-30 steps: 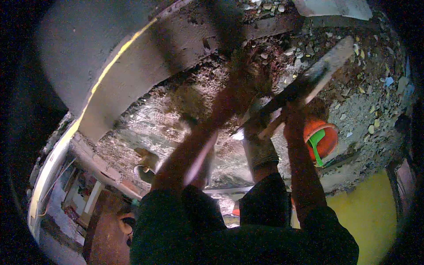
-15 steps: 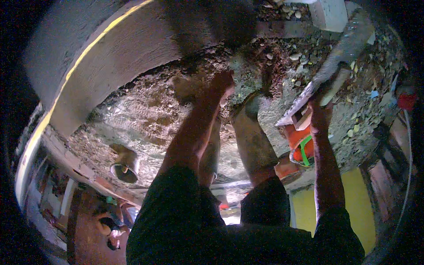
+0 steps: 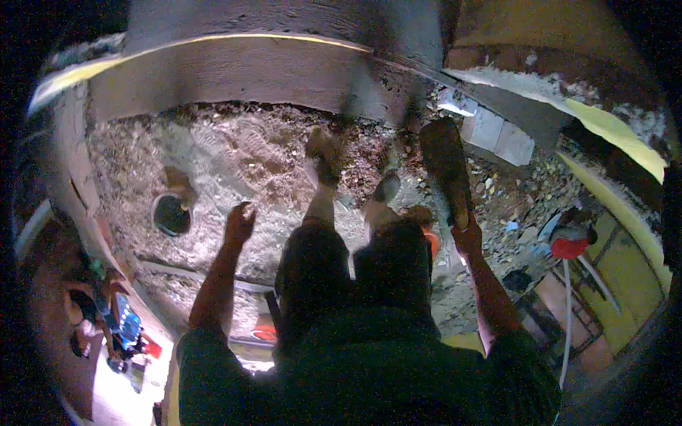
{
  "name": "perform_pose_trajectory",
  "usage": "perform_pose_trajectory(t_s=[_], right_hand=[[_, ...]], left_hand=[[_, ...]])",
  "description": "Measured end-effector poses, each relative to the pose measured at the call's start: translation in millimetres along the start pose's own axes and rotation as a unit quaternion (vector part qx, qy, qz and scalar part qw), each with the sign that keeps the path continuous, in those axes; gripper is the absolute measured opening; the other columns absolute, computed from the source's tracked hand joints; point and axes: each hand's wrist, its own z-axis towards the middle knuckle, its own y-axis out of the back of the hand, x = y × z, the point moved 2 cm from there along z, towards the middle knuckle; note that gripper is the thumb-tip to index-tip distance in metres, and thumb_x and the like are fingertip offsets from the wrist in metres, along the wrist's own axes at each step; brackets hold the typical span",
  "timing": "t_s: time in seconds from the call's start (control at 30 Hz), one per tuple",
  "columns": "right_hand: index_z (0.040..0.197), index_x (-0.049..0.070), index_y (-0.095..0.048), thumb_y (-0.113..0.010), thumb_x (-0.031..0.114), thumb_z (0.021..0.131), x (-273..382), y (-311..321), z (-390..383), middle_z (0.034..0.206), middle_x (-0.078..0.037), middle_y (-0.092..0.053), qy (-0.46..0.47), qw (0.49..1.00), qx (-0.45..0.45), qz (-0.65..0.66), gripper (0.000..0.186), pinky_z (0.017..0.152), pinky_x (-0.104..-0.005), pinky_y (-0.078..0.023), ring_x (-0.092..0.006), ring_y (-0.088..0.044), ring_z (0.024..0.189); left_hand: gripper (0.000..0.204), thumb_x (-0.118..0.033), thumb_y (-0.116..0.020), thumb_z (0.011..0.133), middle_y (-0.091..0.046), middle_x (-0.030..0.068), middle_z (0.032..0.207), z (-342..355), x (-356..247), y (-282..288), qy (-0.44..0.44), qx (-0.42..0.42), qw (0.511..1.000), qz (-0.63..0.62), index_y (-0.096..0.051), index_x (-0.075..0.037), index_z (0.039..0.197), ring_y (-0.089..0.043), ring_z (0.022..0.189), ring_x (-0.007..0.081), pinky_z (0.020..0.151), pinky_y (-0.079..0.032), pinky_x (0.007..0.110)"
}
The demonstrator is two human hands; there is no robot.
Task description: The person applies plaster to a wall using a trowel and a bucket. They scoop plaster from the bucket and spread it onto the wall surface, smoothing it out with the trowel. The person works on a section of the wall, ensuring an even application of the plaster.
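My right hand (image 3: 467, 238) is closed around the near end of a long plastering float (image 3: 447, 160), which points away from me over the rubble. The float's broad dark side faces up. My left hand (image 3: 241, 224) hangs over the pale ground with its fingers curled in. A small bright spot shows at its fingertips, too small to name. My feet stand on loose dirt and stones before a low grey plastered wall (image 3: 227, 74). Beside my right knee, an orange thing (image 3: 432, 241) shows only in part.
A round dark-mouthed container (image 3: 172, 215) lies on the ground at left. Pale blocks (image 3: 497, 135) sit along the wall at right. A red object (image 3: 570, 248) with a white hose (image 3: 566, 319) is at far right. Another person (image 3: 82, 309) is at lower left.
My view has swung, and more of the wall shows. My left hand has drawn back from near my feet to the left. The float has turned from a slant to nearly straight ahead.
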Motion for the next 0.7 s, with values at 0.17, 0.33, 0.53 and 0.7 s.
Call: perform_pose_trajectory(t_s=[0.17,0.33,0.53,0.7], right_hand=[[0.132,0.004,-0.045,-0.064,0.012,0.072,-25.8,54.3,-9.6,0.105,-0.02,-0.063,0.037,0.996,-0.054,-0.065,0.064,0.08,-0.0394,-0.05,-0.0323,-0.063,0.091],[0.123,0.008,-0.052,-0.064,0.019,0.079,-15.4,96.6,25.4,0.092,-0.015,-0.065,0.161,0.937,-0.001,-0.31,0.047,0.067,-0.0387,-0.051,-0.0306,-0.062,0.079],[0.127,0.011,-0.044,-0.063,0.026,0.081,-75.0,173.9,123.6,0.075,-0.011,-0.058,0.161,0.969,0.014,-0.186,0.051,0.055,-0.0383,-0.047,-0.0273,-0.055,0.061],[0.121,0.005,-0.048,-0.066,0.014,0.08,-12.8,199.0,117.2,0.078,-0.011,-0.057,0.218,0.955,0.089,-0.18,0.046,0.059,-0.0342,-0.048,-0.0231,-0.054,0.066]], left_hand=[[0.036,-0.025,-0.061,0.084,-0.062,0.0212,0.103,-140.2,39.9,61.2,0.171,-0.08,0.982,0.013,-0.057,-0.004,0.113,-0.059,0.097,0.0374,0.085,-0.048,0.043],[0.033,-0.03,-0.062,0.084,-0.066,0.0172,0.094,-319.2,74.4,-14.4,0.236,-0.04,0.964,0.111,-0.061,-0.006,0.106,-0.063,0.091,0.035,0.081,-0.051,0.041],[0.034,-0.029,-0.061,0.082,-0.063,0.0206,0.103,-403.5,-33.3,-181.6,0.243,-0.045,0.968,-0.049,-0.062,-0.001,0.101,-0.06,0.1,0.0341,0.088,-0.047,0.041],[0.034,-0.03,-0.064,0.082,-0.066,0.0197,0.097,-499.2,-103.4,-264.6,0.301,-0.151,0.891,-0.303,-0.064,-0.001,0.1,-0.062,0.094,0.0351,0.083,-0.05,0.041]])
